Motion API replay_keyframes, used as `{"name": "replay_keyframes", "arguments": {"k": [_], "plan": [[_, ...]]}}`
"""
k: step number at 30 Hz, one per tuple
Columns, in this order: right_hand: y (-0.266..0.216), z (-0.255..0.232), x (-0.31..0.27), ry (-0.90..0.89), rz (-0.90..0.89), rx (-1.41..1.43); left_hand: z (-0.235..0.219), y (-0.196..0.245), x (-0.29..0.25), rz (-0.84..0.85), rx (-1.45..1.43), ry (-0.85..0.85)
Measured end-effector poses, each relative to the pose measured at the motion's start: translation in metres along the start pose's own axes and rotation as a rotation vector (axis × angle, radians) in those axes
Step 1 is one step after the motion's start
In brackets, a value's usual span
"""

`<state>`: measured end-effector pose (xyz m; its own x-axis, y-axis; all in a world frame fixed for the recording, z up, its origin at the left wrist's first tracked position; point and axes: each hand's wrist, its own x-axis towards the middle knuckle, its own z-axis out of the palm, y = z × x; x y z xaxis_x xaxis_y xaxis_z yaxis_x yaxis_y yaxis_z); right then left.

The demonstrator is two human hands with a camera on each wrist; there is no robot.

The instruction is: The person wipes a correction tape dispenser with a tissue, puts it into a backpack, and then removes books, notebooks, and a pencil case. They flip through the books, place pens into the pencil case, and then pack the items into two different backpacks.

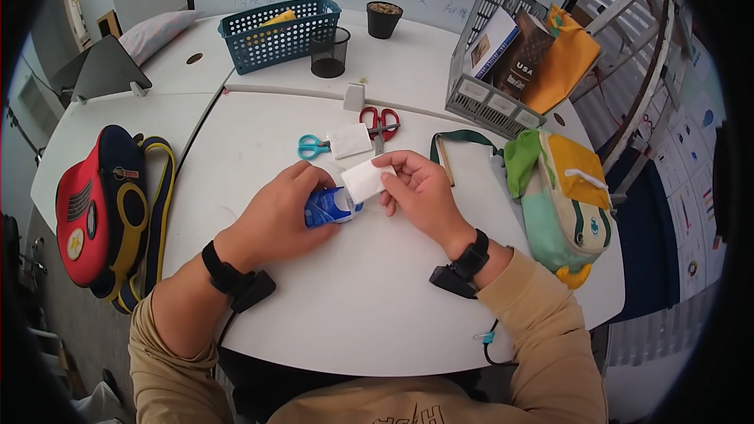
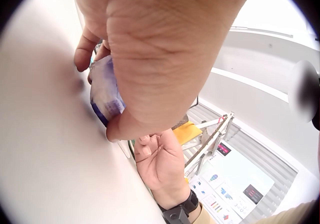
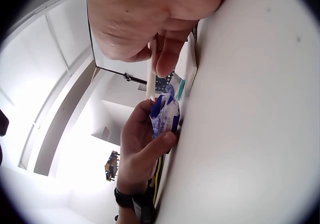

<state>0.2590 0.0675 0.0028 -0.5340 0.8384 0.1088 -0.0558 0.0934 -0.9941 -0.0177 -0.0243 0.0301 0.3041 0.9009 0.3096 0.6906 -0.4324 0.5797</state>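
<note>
- the left grip (image 1: 287, 208) is opened no wider than the blue packet (image 1: 323, 209), thumb and fingers curled round it.
- the right grip (image 1: 424, 192), just right of the packet, is nearly closed, thumb and fingers pinching a flat white piece (image 1: 367, 181).
- that piece overlaps the packet's right end in the head view; whether they touch cannot be told.
- near beyond the packet lie a second white piece (image 1: 349, 140), teal-handled scissors (image 1: 311, 147) and red-handled scissors (image 1: 380, 119), crowding that side.
- on the packet's near side, a broad stretch of table (image 1: 377, 290) runs to the curved front edge.
- well left of the packet is a red bag (image 1: 88, 212); well right, a backpack (image 1: 559, 216), by the right edge.
- the left palm hides much of the packet in the left wrist view; its inside cannot be made out.
- the teal-handled scissors' blades are hidden at the second white piece.
</note>
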Motion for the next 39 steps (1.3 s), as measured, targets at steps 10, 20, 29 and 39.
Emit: {"name": "replay_keyframes", "arguments": {"k": [10,20,29,39], "plan": [[0.006,0.005,-0.001,-0.047,-0.096,-0.084,-0.001,-0.001,-0.002,-0.005,0.002,0.015],[0.007,0.003,-0.003,-0.037,-0.114,-0.067,-0.002,0.002,-0.001,-0.023,0.0,-0.005],[0.019,-0.008,0.003,-0.052,-0.298,-0.229,-0.002,-0.002,-0.002,-0.034,-0.038,-0.03],[0.001,0.002,-0.002,-0.075,-0.39,-0.378,-0.004,0.001,-0.001,-0.042,-0.045,-0.077]]}}
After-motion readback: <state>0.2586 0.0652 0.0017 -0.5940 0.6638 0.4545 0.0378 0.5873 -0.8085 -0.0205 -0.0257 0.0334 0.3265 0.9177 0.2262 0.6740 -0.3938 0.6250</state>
